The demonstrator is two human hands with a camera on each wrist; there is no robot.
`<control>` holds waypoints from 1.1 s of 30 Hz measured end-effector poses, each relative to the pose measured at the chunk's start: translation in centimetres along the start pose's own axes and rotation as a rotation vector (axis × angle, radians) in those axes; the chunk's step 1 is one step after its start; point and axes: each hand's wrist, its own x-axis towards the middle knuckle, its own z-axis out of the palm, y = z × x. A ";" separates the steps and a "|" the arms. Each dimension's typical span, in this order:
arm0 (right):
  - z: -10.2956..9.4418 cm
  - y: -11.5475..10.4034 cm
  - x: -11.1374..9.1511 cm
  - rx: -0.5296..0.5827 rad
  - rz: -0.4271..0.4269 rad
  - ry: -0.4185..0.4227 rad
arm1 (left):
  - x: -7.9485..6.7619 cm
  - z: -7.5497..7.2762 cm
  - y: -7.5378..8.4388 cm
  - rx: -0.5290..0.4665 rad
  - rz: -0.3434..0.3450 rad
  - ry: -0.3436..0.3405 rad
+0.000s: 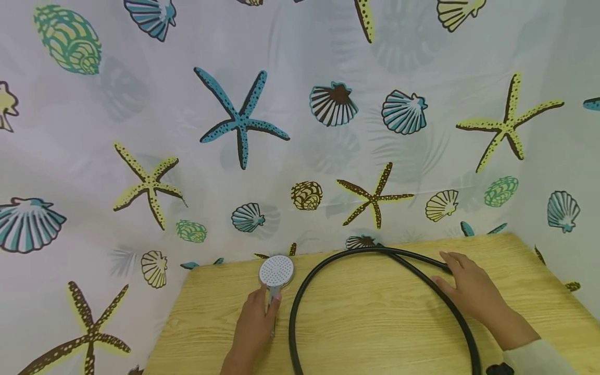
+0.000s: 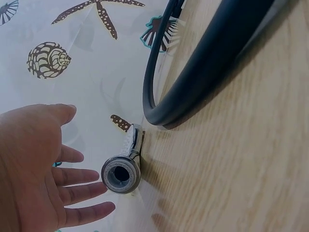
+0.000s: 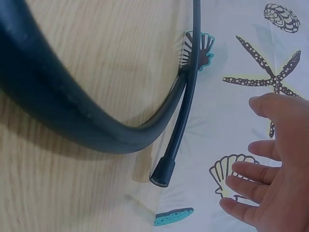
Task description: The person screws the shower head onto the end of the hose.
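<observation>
Left grip (image 1: 253,320) released, fingers extended beside the handle (image 1: 274,293) of the shower head (image 1: 276,271); contact unclear. Shower head lies spray face up on wood counter (image 1: 384,312), left of looped black hose (image 1: 292,317). Right grip (image 1: 475,291) released, fingers spread near hose end (image 3: 163,171). Shell-and-starfish cloth (image 1: 276,192) behind.

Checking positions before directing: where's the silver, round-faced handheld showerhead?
In the head view, the showerhead lies left of centre near the back edge of the wood-grain tabletop, left of the looped black hose, its handle partly hidden by the left grip.
</observation>
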 end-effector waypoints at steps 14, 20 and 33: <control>0.6 0.9 0.0 0.032 0.022 -0.020 | -0.2 0.3 -0.2 0.016 0.000 -0.002; 0.6 1.2 0.0 0.031 0.029 -0.038 | -0.3 0.2 -0.1 0.017 0.007 0.002; 1.1 1.9 0.0 0.029 0.047 -0.042 | -0.6 0.1 0.0 0.031 0.030 -0.005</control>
